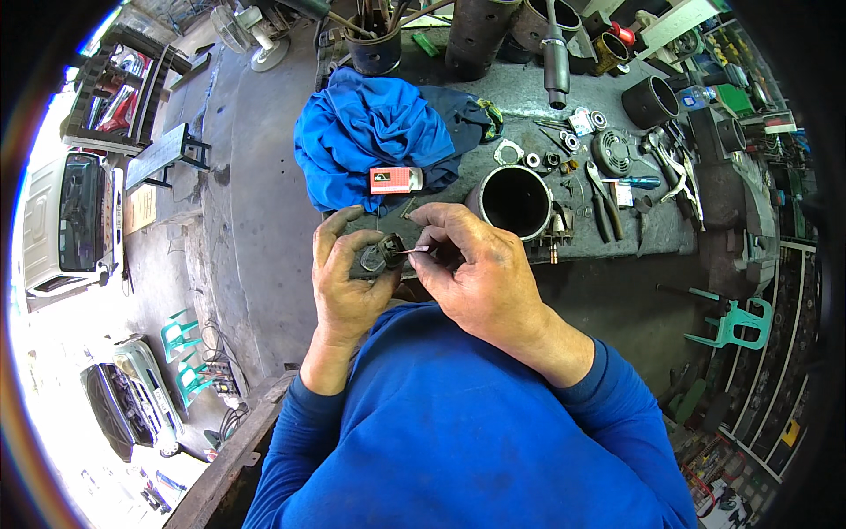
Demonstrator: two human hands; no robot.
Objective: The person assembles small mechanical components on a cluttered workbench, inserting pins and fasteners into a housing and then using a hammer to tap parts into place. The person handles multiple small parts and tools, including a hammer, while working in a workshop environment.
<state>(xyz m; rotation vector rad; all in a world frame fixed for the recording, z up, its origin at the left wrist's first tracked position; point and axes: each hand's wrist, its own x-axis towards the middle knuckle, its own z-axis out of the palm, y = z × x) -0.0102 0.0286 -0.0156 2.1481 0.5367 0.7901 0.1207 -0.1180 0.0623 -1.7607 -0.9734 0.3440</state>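
Observation:
Above the near edge of the workbench [634, 238], my left hand [339, 291] grips a small dark part [390, 248] between thumb and fingers. Its exact kind is too small to make out. My right hand [485, 269] pinches a thin pale strip [419, 249], whose tip meets the dark part. Just beyond my hands, a small red and white box [393, 181] lies against a crumpled blue cloth garment [370, 123]. To the right of my right hand stands an open metal cylinder [514, 203].
Right of the cylinder lie pliers [604, 203], a blue-handled screwdriver [639, 182], a round slotted disc [612, 152] and several bearings and small parts. A can of tools [374, 53] stands at the back. Below the bench's right side is a green plastic chair [742, 324].

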